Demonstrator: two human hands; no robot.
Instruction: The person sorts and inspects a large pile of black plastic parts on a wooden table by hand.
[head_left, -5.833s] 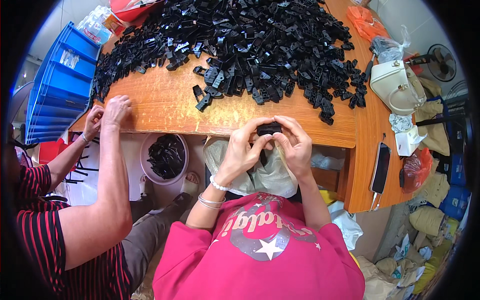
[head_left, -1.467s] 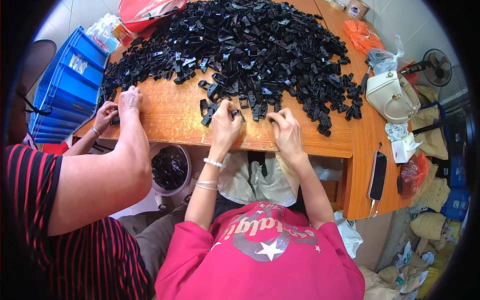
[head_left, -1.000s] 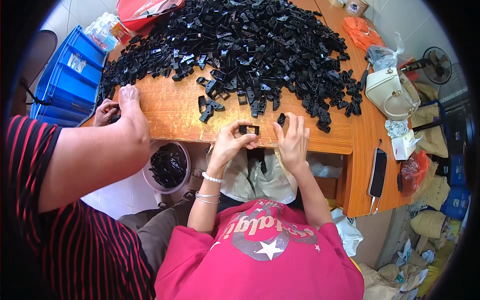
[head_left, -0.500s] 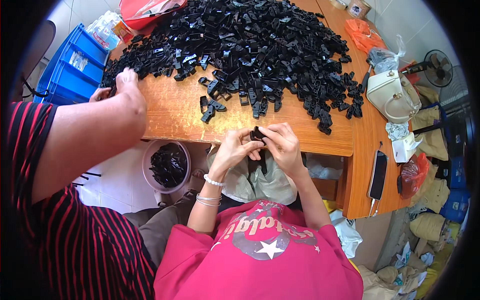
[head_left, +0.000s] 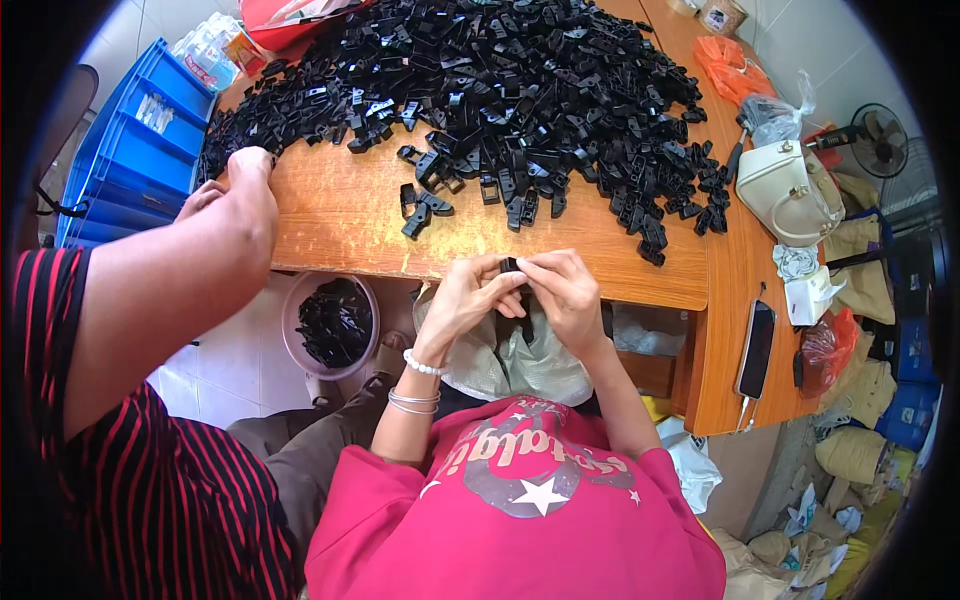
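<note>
Between the fingertips of both my hands is a small black plastic part (head_left: 509, 266), held just in front of the table's near edge. My left hand (head_left: 470, 295) pinches it from the left, a beaded bracelet and thin bangles on that arm. From the right, my right hand (head_left: 563, 295) grips the same part with thumb and fingers; much of the part is hidden by them. Beyond my hands, a few loose black parts (head_left: 424, 208) lie on the wooden table (head_left: 340, 225), in front of a large heap of similar black plastic parts (head_left: 500, 90).
At left, a co-worker's hands (head_left: 240, 170) are at the heap's edge beside a blue divided bin (head_left: 140, 140). A pink tub (head_left: 376, 335) of black pieces stands on the floor. A phone (head_left: 757, 350), a cream handbag (head_left: 785, 190) and a small fan (head_left: 880, 140) are at right.
The black part has turned between my fingers and shows less now; my hands stay nearly in place. The co-worker's arm has shifted slightly left and down.
</note>
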